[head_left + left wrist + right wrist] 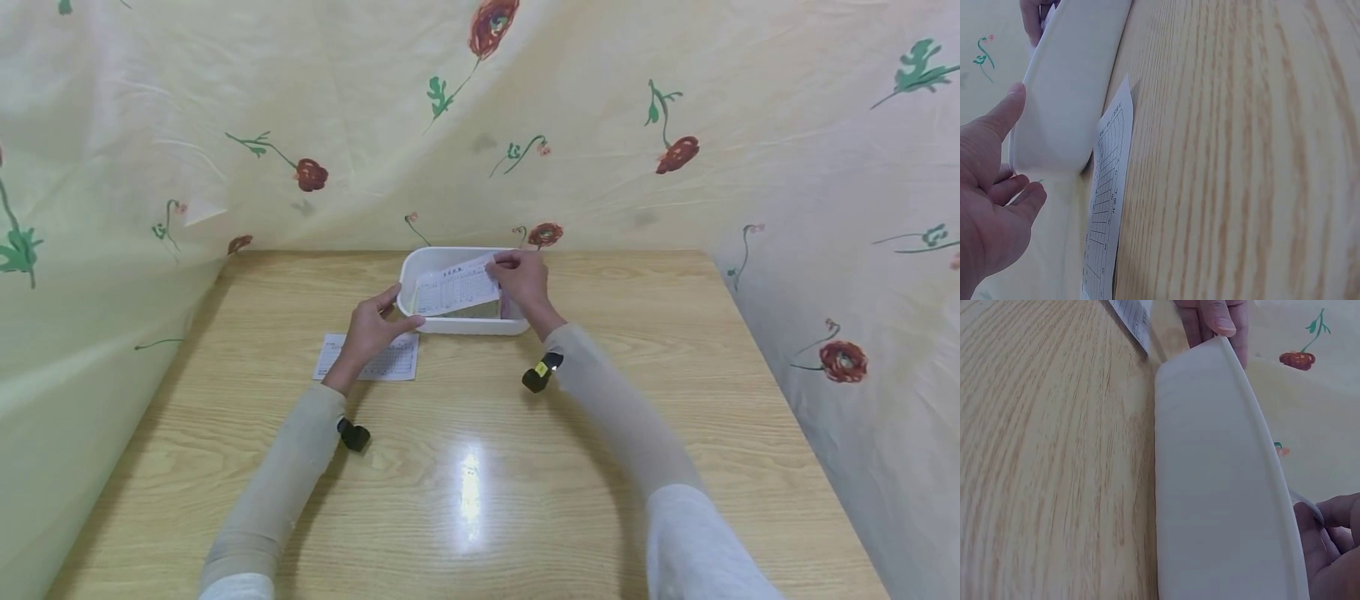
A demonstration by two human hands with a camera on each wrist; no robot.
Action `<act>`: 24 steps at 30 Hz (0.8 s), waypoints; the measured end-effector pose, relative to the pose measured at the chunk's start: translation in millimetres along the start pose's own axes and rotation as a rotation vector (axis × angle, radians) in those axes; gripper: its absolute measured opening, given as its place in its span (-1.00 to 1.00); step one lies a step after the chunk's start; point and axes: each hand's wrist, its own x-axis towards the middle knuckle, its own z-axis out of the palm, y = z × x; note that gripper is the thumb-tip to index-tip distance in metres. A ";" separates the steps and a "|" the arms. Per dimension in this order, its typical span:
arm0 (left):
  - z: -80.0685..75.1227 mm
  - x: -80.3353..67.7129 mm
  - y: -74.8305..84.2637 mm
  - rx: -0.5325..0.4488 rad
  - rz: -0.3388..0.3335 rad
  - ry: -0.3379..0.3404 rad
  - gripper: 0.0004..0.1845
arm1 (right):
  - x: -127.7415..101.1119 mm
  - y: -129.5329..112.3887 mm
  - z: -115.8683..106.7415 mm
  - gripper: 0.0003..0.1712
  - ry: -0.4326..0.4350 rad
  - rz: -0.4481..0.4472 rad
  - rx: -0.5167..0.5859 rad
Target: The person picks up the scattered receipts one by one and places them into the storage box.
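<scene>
A white plastic basin [474,327] stands near the far edge of the table. My left hand [369,332] holds its near left corner, thumb on the front rim and fingers at the left side. My right hand [527,286] pinches the right end of a printed paper form [456,286] over the basin. The sheet lies tilted across the opening and hides much of the inside. Below it show a greenish-brown flat item [477,311] and a strip of pink-purple [505,305], kinds unclear. A second printed form [395,361] lies on the table, partly under my left forearm and hand.
The wood-grain table [465,417] reaches back to a cream cloth with flowers [375,108], which hangs behind and along both sides. Small black wrist cameras sit on both sleeves. A bright reflection shows on the tabletop near the front.
</scene>
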 end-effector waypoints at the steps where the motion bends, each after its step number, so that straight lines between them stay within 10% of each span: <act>1: 0.0 0.0 0.1 0.001 -0.001 0.001 -0.06 | 0.2 0.1 1.0 -0.68 -0.007 0.003 0.002; 24: 1.1 0.0 2.0 0.022 -0.017 0.000 -0.03 | -5.6 -6.1 -21.5 -0.62 -0.073 -0.115 0.077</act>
